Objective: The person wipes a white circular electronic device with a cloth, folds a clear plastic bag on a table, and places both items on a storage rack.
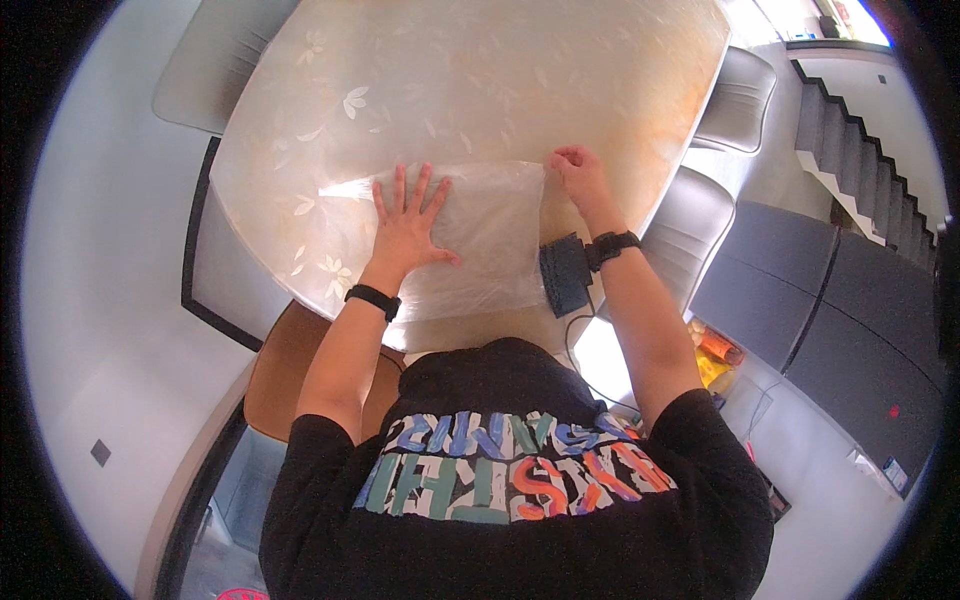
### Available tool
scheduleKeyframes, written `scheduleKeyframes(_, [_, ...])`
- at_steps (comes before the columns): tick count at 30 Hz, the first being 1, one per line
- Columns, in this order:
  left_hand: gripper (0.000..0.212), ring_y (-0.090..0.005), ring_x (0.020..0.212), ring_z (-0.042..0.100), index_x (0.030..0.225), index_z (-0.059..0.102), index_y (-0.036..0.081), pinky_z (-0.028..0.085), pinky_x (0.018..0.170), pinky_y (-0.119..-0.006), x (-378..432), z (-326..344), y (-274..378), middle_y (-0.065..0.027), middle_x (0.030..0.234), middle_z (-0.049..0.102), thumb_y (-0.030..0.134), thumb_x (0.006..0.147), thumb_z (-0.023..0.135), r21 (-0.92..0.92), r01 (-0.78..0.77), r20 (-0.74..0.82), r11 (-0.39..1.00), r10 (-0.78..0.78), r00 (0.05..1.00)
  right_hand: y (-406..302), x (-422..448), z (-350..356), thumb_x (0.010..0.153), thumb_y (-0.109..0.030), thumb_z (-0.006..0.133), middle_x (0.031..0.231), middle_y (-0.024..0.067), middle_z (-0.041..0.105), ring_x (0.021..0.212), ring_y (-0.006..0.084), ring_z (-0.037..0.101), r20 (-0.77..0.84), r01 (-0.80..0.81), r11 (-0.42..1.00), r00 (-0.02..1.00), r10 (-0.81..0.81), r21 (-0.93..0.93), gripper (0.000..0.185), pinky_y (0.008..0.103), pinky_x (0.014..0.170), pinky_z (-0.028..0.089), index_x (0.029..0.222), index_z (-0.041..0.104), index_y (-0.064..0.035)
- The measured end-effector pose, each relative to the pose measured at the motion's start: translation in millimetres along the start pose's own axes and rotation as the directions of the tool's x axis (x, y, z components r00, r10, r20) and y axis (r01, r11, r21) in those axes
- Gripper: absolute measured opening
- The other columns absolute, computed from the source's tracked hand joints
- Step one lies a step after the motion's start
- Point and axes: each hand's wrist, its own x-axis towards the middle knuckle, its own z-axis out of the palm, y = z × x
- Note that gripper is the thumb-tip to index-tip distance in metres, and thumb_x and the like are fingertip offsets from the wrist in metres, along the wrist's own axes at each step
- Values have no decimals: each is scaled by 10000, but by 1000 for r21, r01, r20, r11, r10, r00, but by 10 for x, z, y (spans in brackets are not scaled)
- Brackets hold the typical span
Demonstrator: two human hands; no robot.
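A thin, translucent plastic sheet or bag (495,225) lies spread on the table (450,90) before me. My left hand (409,225) rests palm down on its left part, fingers spread wide. At the sheet's far right corner, my right hand (579,176) has its fingers curled and their tips pinched together at the corner; the film between the fingertips is too small to make out clearly. Beside the sheet's right edge, below my right wrist, sits a dark, textured flat object (566,274) with a cable (570,337) running down from its area.
The tabletop has a rounded edge and a leaf pattern. Padded chairs (686,217) stand along the right, and a brown seat (285,375) is at the lower left. Farther right are a dark grey cabinet-like unit (780,270), colourful packages (712,356) and a staircase (847,142).
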Motion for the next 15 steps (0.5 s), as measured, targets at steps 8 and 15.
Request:
scheduleKeyframes(8, [1443,-431,1575,-64,1654,180,309,2,1181,-752,10,18,9,-57,1740,18,802,451,804,36,-1,9,999,1,1000,267,-66,38,952,-181,728,867,35,727,690,85,616,87,-44,997,995,39,61,203,249,598,478,1076,729,-20])
scheduleKeyframes(15, [1450,-429,1574,-74,1655,171,322,8,1176,-754,23,18,17,-54,1740,11,806,446,810,65,22,41,998,-25,999,126,-227,-1,932,-153,738,838,28,731,702,86,616,122,-127,989,986,116,81,161,247,617,483,1016,750,-17])
